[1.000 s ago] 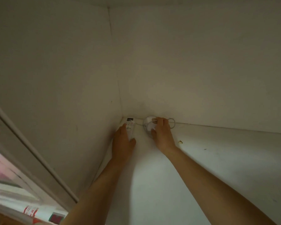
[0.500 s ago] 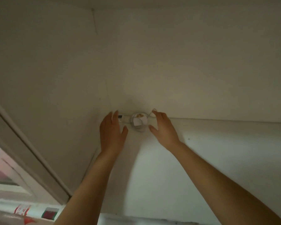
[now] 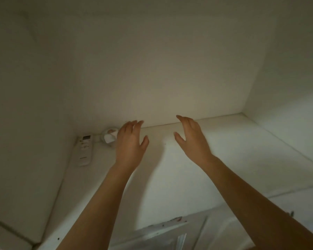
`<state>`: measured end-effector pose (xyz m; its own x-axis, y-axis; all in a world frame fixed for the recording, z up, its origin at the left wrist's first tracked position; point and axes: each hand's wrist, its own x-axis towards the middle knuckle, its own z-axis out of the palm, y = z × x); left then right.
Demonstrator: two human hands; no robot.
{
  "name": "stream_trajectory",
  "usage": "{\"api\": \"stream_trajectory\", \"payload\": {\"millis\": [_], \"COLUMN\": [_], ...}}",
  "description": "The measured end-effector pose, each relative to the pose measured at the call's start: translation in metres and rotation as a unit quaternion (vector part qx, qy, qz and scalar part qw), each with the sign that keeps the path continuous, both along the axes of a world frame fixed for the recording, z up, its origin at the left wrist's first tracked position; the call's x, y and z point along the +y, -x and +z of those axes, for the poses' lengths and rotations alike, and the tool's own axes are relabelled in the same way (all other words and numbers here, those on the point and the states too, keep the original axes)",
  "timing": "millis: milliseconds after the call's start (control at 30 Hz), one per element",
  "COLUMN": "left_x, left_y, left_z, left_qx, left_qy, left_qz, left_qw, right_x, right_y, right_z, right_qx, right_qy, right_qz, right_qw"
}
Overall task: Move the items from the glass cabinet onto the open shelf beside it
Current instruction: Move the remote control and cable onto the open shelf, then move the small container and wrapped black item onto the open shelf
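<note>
We see both of our hands held over a white shelf (image 3: 224, 159), palms down, fingers spread loosely, neither one holding anything. Our left hand (image 3: 130, 143) hovers near the back edge of the shelf, just right of a small coil of white cable (image 3: 108, 137) and partly covering it. Our right hand (image 3: 192, 139) is further right, well apart from both items. A white remote control (image 3: 84, 149) lies flat in the back left corner of the shelf, lengthwise along the left wall, just beside the coil.
</note>
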<state>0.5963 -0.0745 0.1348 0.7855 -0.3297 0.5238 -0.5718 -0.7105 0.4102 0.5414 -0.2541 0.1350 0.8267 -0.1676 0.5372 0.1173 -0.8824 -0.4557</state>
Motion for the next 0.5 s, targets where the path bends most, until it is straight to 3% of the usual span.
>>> {"api": "stream_trajectory", "payload": {"millis": [500], "left_x": [-0.175], "left_y": [0.113], "left_z": [0.018], "left_qx": [0.041], "left_qy": [-0.005], "left_qz": [-0.253], "left_qw": [0.967], "right_x": [-0.137], "right_y": [0.2], "right_z": [0.012], "right_qx": [-0.014], "right_qy": [-0.001], "right_qz": [-0.173], "right_qw": [0.985]}}
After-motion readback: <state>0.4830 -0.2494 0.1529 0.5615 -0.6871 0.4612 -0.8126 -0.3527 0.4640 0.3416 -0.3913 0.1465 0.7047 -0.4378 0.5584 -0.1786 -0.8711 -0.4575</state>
